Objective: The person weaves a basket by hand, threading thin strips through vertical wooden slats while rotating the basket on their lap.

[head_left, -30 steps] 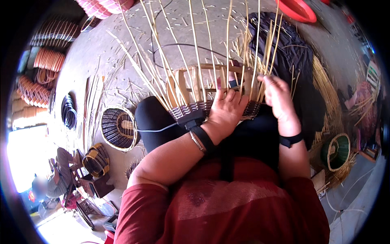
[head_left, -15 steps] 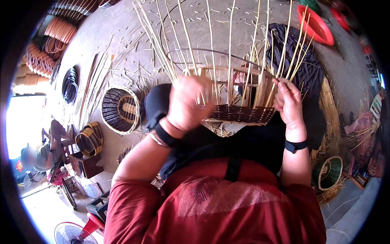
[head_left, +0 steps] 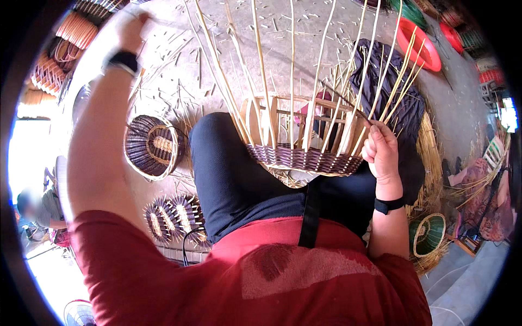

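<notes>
A half-woven basket [head_left: 304, 159] rests at my knees, its low wall of dark brown weave rising from a pale rim. Tall pale willow stakes [head_left: 292, 70] stand up from it around a wooden frame [head_left: 270, 117]. At the basket's right side, my right hand [head_left: 380, 146] is closed, thumb and forefinger pinching a dark weaving strand [head_left: 348, 102]. The strand stretches up and leftward across the stakes. My left hand [head_left: 130, 30] is flung out to the far upper left, blurred, with the strand's other stretch reaching its closed fingertips.
A dark round basket [head_left: 155, 146] lies left of my knee, near several small spiky woven pieces [head_left: 174, 220]. Dark cloth [head_left: 389, 81] and straw [head_left: 429, 157] lie on the right, below a red basin [head_left: 418, 44]. A green basket [head_left: 429, 234] stands lower right. Another person [head_left: 46, 209] sits far left.
My left hand has swung from the basket's left side out to the far upper left, drawing the dark strand out long. My right hand stays by the basket's right end.
</notes>
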Motion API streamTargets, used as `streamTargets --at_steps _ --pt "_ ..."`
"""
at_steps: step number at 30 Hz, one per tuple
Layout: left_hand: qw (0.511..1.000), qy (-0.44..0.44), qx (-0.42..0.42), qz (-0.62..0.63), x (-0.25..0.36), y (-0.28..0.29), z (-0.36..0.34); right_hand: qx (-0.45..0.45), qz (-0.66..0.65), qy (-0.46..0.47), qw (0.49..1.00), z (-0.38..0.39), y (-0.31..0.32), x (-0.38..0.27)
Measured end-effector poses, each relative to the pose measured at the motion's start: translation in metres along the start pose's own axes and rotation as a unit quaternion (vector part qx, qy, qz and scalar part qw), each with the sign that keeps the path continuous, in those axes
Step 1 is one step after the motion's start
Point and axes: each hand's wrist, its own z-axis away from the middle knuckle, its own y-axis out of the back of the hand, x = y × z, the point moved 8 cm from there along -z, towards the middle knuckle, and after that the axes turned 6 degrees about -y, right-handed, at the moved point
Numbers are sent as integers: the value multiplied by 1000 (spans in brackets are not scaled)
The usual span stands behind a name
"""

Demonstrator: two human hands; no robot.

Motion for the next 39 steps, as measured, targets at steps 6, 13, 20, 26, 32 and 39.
streamTargets --at_steps 6,13,20,26,32,39 --pt "944 -298 -143 -22 161 97 15 163 5 -56 985 12 -14 -14" --pt "874 -402 34 271 366 174 0 175 -125 -71 974 -4 -17 -3" --pt "859 -385 17 336 536 103 63 171 -220 -9 960 21 10 2" --pt "861 -385 -50 328 537 92 82 253 -219 -48 941 72 59 42" --pt "928 -271 -145 208 572 83 109 286 492 333 752 -28 -4 -62" --pt "920 -346 -118 140 582 83 106 267 374 340 820 -14 14 -62"
